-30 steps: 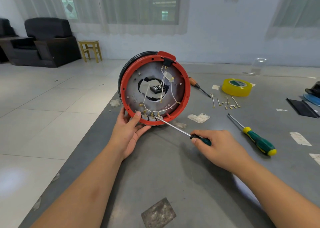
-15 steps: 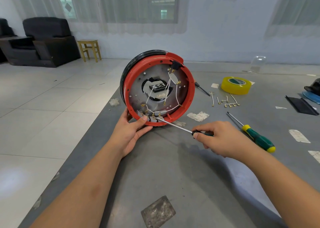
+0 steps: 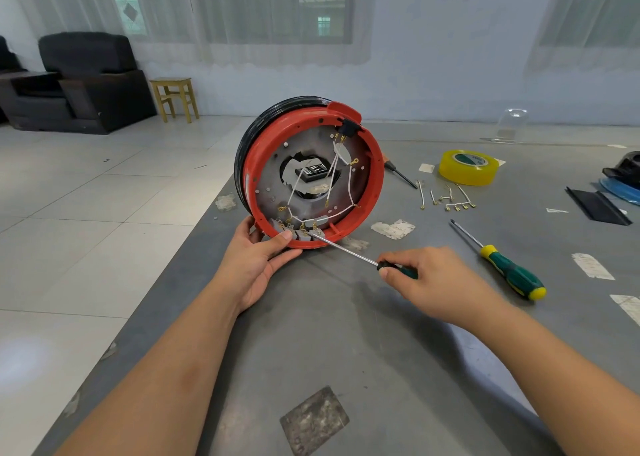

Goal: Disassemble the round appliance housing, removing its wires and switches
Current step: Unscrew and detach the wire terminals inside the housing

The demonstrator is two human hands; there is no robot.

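- My left hand (image 3: 258, 265) is gripping the housing (image 3: 311, 175), propped on edge near the surface's (image 3: 346, 344) left edge.
- My right hand (image 3: 433, 282) is holding a screwdriver (image 3: 346, 251) to the lower terminals.
- Removed wires (image 3: 446, 197) are lying aside; several wires (image 3: 329, 192) and switches (image 3: 294, 228) are remaining.

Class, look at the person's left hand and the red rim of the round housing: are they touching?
Touching. The head view shows the left hand gripping the red rim at its bottom edge, thumb pressed over the lip, no gap visible.
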